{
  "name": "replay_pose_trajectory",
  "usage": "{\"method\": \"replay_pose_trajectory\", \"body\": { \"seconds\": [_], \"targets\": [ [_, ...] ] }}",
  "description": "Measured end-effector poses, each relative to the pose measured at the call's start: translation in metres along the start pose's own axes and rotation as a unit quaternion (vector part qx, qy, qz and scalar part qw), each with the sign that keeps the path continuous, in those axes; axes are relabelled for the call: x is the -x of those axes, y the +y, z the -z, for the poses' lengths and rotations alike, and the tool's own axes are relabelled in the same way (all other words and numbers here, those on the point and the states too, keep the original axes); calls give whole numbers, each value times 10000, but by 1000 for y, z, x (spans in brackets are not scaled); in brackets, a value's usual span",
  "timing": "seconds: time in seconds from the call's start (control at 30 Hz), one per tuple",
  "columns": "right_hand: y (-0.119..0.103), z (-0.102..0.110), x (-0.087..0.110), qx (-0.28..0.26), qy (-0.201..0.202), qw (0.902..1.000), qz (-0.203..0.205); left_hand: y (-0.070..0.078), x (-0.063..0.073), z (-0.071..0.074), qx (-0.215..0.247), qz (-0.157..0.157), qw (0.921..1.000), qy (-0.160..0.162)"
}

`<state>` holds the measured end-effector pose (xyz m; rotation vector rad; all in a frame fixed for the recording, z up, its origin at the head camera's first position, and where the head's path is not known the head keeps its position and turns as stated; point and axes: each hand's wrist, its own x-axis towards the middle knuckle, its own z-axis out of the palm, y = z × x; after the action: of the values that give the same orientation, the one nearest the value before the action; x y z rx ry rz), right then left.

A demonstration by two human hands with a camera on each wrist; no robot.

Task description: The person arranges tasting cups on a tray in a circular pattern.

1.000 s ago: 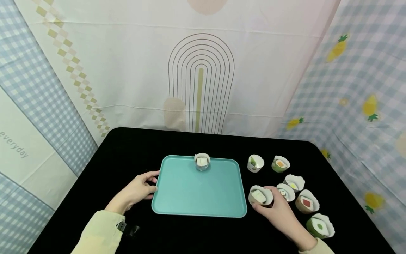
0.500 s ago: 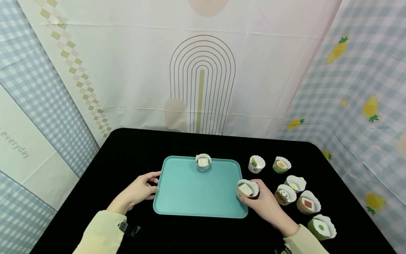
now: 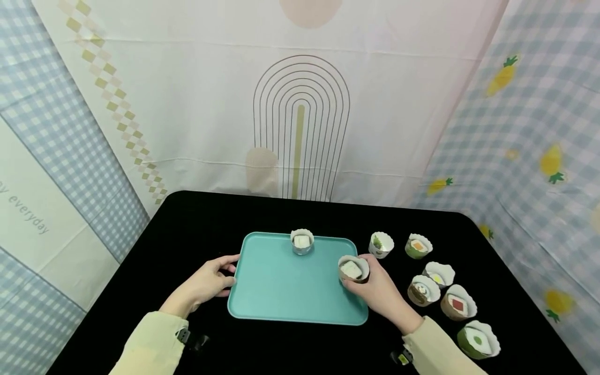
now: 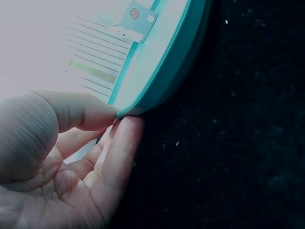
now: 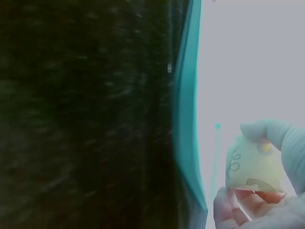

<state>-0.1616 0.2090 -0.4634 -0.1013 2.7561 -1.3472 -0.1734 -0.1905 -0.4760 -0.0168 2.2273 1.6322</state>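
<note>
My right hand [image 3: 382, 289] grips a paper cupcake cup [image 3: 352, 269] with a white block in it, above the right part of the turquoise tray [image 3: 290, 291]. In the right wrist view the thumb and fingers wrap round this cup [image 5: 250, 164], which has a curly line printed on its side. At the tray's left edge my left hand [image 3: 206, 281] pinches the rim. The left wrist view shows its thumb [image 4: 88, 112] and fingers meeting at the tray edge [image 4: 167, 71]. Another paper cup [image 3: 302, 242], also with a white block, stands on the tray near its back edge.
Several more paper cups stand on the black table to the tray's right: one with green inside [image 3: 381, 245], one with an orange square [image 3: 418, 246], one with a red square [image 3: 458, 303], and a green cup [image 3: 478, 340] nearest. Patterned cloth [image 3: 211, 104] hangs behind.
My right hand has carried its cup leftward and slightly away from me, from beside the tray to over its right part. My left hand stays at the tray's left edge.
</note>
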Motion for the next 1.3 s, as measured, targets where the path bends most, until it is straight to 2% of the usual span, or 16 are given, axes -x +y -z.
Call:
{"method": "replay_pose_trajectory", "body": {
  "seconds": [0.23, 0.53, 0.9, 1.3],
  "targets": [
    [-12, -11, -15, -113, -186, 9998, 25, -1, -1, 0, -48, 49, 10000, 58],
    [-19, -27, -25, 291, -116, 9994, 140, -4, -5, 0, 56, -4, 10000, 53],
    [-19, -30, -25, 366, -272, 9990, 32, -5, -4, 0, 17, -5, 10000, 66],
    [-21, -37, -35, 154, 143, 9998, 40, -4, -4, 1, 71, 53, 10000, 8]
  ]
}}
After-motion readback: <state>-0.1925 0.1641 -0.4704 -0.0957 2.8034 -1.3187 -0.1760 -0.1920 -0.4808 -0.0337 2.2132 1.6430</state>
